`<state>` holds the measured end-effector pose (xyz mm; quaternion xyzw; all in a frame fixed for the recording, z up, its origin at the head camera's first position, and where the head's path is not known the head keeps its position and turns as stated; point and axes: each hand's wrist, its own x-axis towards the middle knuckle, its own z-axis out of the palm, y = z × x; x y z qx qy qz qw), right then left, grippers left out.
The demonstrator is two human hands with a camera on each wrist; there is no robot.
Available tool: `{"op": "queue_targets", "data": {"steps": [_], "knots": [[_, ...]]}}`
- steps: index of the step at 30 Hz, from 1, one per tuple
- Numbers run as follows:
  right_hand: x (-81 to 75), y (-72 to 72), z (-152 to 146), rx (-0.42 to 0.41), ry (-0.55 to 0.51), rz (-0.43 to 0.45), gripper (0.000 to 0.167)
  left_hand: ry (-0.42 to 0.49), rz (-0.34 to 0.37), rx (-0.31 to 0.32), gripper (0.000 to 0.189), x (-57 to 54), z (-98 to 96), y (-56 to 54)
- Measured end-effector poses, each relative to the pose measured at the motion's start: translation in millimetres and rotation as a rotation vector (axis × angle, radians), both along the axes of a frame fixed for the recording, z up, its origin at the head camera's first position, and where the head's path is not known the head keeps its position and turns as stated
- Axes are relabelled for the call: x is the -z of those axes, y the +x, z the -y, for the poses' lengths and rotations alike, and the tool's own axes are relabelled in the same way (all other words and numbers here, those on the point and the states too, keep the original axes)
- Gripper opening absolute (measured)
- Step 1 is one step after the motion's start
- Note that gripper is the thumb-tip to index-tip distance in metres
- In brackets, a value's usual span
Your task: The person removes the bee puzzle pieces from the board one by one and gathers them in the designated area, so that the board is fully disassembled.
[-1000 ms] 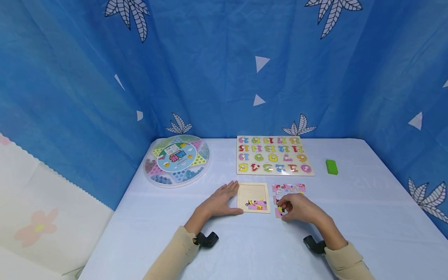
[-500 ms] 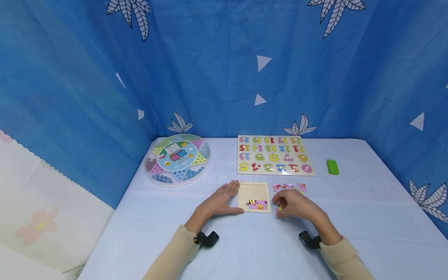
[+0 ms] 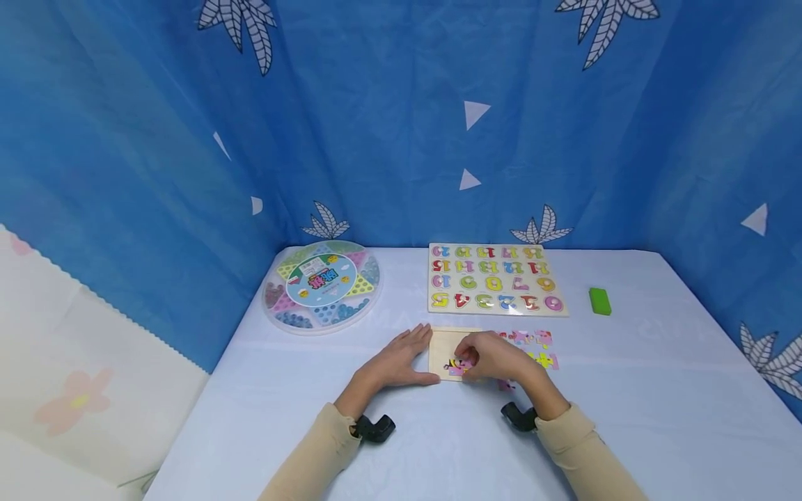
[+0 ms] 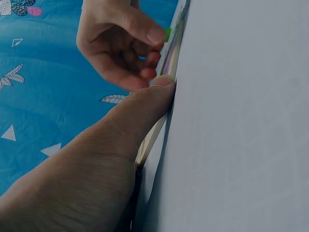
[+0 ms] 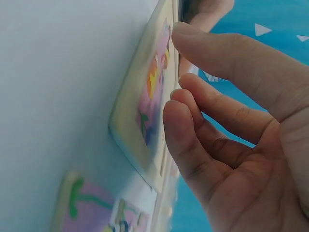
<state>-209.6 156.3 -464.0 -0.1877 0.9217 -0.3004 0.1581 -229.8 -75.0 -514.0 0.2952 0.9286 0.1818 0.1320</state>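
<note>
A square wooden puzzle tray lies on the table, with pink and yellow jigsaw pieces in its near part. My left hand rests at the tray's left side, fingers along its edge and thumb at the near corner. Over the tray's right part is my right hand, fingers bent and thumb apart from the fingertips. In the right wrist view, no piece shows between its thumb and fingers. Loose pink pieces lie right of the tray, some hidden by the right hand.
A wooden number board lies behind the tray. To its right sits a green block. At the back left is a round Chinese checkers box with marbles. A blue curtain hangs behind the table.
My right hand has moved left from the loose pieces to over the tray, uncovering several pieces on the right. The left hand has stayed at the tray's left side.
</note>
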Motion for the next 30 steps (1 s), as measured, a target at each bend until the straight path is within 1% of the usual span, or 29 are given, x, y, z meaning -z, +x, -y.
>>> {"op": "queue_targets", "data": {"steps": [4,15,20,30], "knots": [[4.3,-2.4,4.4,0.006,-0.007,0.019,0.031,0.003,-0.006,0.006,0.099,1.3,-0.9,0.5],[11.8,-5.7,7.2,0.013,0.008,0.015,0.025,-0.005,-0.014,0.008,0.1,0.6,-0.7,-0.4],[12.6,-4.9,6.1,0.022,-0.005,0.022,0.024,-0.005,-0.008,0.003,0.1,1.3,-1.0,-1.0],[13.4,-2.1,6.6,0.017,-0.016,-0.002,0.025,-0.02,-0.008,0.001,0.1,1.9,-1.1,-1.3]]}}
